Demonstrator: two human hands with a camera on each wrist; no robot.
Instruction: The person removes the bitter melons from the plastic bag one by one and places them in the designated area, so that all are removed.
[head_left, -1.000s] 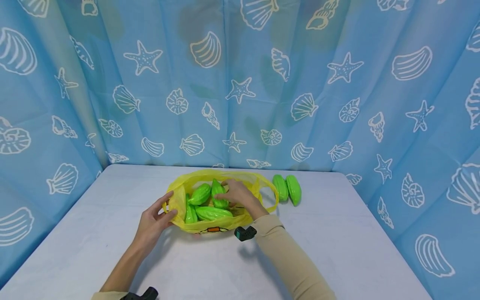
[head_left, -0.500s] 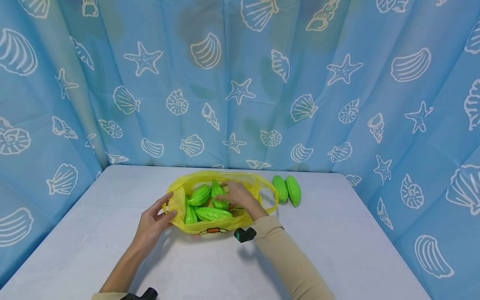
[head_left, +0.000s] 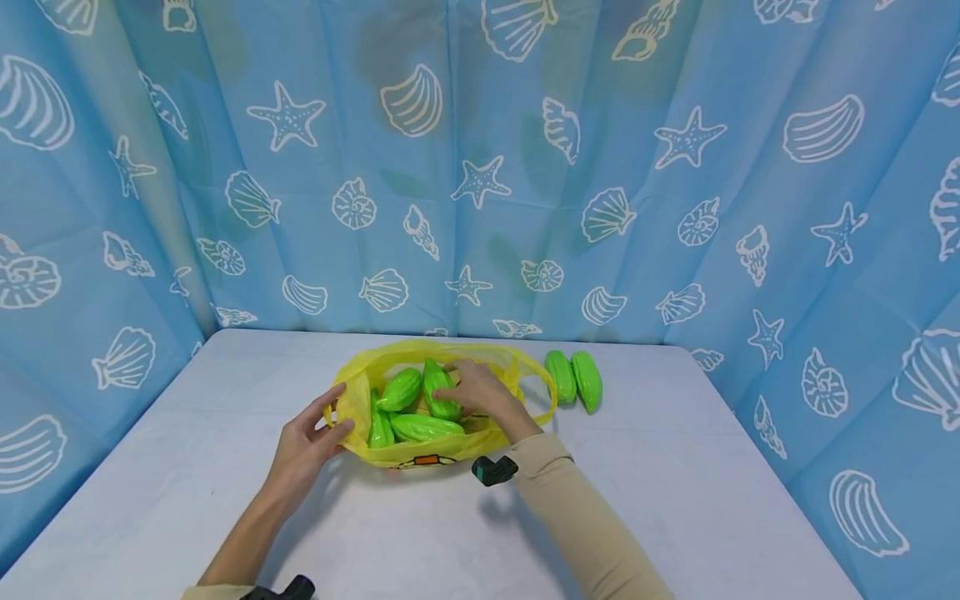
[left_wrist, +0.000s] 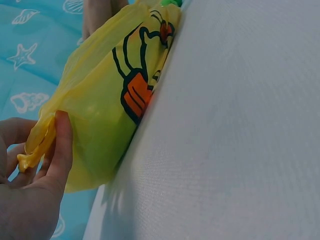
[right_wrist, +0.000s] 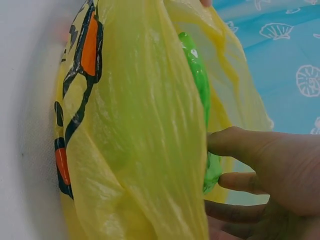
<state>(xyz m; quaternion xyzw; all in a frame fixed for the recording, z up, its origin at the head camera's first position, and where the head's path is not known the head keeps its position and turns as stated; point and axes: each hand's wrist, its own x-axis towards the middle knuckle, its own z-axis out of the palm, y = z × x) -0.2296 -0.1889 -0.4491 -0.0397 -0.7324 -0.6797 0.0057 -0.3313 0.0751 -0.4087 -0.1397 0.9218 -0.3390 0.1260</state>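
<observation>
A yellow plastic bag [head_left: 442, 455] lies with its mouth spread wide on the white table, several bright green, ridged bitter gourds inside it. My left hand [head_left: 303, 437] pinches the bag's left rim; in the left wrist view, thumb and fingers hold the bunched yellow handle [left_wrist: 37, 145]. Reaching into the bag, my right hand [head_left: 483, 392] grips one bitter gourd [head_left: 437, 387] between thumb and fingers. In the right wrist view, bag film hides part of that gourd and some fingertips. Beside it in the bag lie another gourd [head_left: 401, 388] and a lower one [head_left: 426, 427].
Two more bitter gourds, a left one [head_left: 560, 377] and a right one [head_left: 587, 381], lie side by side on the table [head_left: 660, 467], right of the bag's loose handle [head_left: 553, 392]. A blue shell-patterned curtain [head_left: 480, 242] stands behind the table.
My right hand and the gourd it holds have shifted very slightly to the right. The left hand, the bag and the two gourds outside have stayed in place.
</observation>
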